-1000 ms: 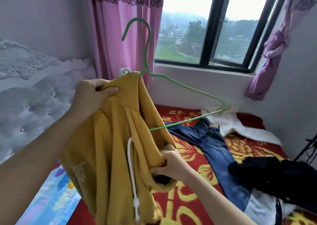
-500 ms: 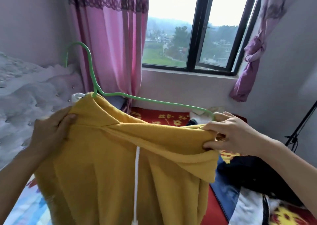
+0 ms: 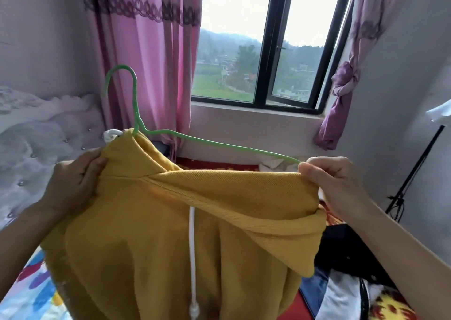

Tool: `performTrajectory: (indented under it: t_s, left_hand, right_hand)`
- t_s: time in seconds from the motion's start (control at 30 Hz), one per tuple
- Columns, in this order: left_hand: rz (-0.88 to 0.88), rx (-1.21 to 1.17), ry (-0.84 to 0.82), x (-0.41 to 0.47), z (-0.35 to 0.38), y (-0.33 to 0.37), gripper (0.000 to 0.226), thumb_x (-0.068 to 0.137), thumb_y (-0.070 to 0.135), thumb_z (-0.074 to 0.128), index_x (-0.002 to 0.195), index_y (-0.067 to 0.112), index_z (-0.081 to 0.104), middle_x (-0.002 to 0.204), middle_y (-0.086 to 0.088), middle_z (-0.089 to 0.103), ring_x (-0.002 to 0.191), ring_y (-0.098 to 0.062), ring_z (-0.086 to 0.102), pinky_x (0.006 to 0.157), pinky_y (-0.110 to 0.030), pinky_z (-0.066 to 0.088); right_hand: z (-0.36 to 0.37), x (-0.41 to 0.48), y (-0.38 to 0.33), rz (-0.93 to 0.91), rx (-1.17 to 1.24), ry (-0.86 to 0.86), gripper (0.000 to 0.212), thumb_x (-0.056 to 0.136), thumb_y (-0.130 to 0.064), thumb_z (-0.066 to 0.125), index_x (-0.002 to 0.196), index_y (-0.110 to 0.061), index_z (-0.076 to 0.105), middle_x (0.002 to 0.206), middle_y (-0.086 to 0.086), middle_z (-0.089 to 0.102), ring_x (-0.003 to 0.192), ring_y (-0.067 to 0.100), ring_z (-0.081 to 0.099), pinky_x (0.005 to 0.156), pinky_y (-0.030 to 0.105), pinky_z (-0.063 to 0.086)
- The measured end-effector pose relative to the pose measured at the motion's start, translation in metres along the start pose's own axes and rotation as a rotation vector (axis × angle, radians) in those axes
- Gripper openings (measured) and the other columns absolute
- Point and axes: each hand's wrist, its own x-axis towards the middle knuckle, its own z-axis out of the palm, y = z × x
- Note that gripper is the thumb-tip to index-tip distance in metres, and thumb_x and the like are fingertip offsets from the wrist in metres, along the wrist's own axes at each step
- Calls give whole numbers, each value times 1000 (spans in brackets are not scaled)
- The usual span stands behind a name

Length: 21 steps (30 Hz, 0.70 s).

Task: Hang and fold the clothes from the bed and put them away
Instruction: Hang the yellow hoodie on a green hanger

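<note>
A mustard-yellow hoodie [image 3: 170,241] with a white drawstring [image 3: 192,258] hangs in front of me over the bed. A green wire hanger [image 3: 136,114] sticks out of its neck, hook up and its right arm bare above the cloth. My left hand [image 3: 73,185] grips the hoodie's left shoulder. My right hand [image 3: 339,185] pinches the stretched neck edge of the hoodie together with the hanger's right tip.
The bed with a red flowered cover [image 3: 395,305] lies below, carrying a black garment [image 3: 346,253], jeans [image 3: 314,293] and white cloth [image 3: 341,297]. A tufted headboard [image 3: 29,144] is at left, pink curtains [image 3: 146,63] and a window [image 3: 263,51] ahead, a black stand [image 3: 412,170] at right.
My right hand went from under the hoodie's bunched cloth up to the hanger's right end and stretched the neck edge out. The hanger tipped from steep to nearly level.
</note>
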Motion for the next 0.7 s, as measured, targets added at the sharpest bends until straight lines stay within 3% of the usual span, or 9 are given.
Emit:
performTrajectory:
  t_s: [0.07,0.2,0.3,0.37,0.43,0.5,0.57,0.63,0.7]
  left_hand:
    - [-66,33,45,1,-3,5,63,87,45,26,97,-7,60,63,-31,59,58,-48,58,53,-33,29]
    - [-173,77,62,-5,-13,-2,65,86,47,22,90,-10,53,61,-30,53,56,-47,53,52,-35,29]
    - [-155,113,46,-7,-17,1,67,85,47,21,89,-12,52,59,-32,53,52,-47,53,51,-34,30]
    - [-145,111,67,-2,-20,8,68,85,48,20,90,-12,52,60,-33,54,54,-48,53,53,-35,30]
    - [-136,138,94,3,-25,19,67,85,47,20,94,-12,52,64,-35,54,58,-50,54,56,-41,34]
    - [-70,196,117,5,-29,27,63,87,43,23,98,-12,52,65,-37,55,56,-50,55,58,-46,41]
    - [34,221,96,6,-37,25,48,91,40,27,97,-2,50,61,-34,56,48,-47,56,54,-47,45]
    - [121,194,26,4,-41,11,45,98,47,24,90,7,45,53,-27,55,39,-42,53,45,-40,43]
    - [175,148,-115,0,-40,-6,50,100,46,20,86,6,47,48,-19,53,34,-36,51,37,-35,41]
  right_hand:
    - [14,-4,-7,-15,-9,264,46,65,-64,63,49,-21,56,43,-8,40,41,1,37,43,10,28]
    - [44,-16,-7,-62,-73,561,6,74,-48,59,71,-43,59,58,-26,58,46,-4,48,44,5,32]
    - [60,-15,20,-159,-331,613,33,84,-45,51,81,-18,70,71,-38,59,60,-20,51,58,-1,34]
    - [66,-14,33,-224,-416,588,48,92,-43,47,78,-5,72,74,-18,64,63,-20,51,62,-3,33]
    - [68,-16,47,-355,-469,454,55,97,-38,42,69,-1,70,56,-2,60,59,-2,54,59,5,36]
    - [67,-25,59,-475,-553,265,51,98,-30,43,62,-3,68,49,-1,54,52,8,46,54,15,40]
    - [58,-30,61,-500,-535,76,48,98,-30,45,63,-8,69,49,-8,50,51,3,40,57,6,34]
    - [42,-25,49,-384,-417,8,41,96,-41,45,68,-18,65,55,-17,51,54,-7,41,62,-2,29]
    - [29,-15,28,-286,-315,22,37,92,-50,48,73,-20,58,58,-27,50,53,-12,42,57,-2,29]
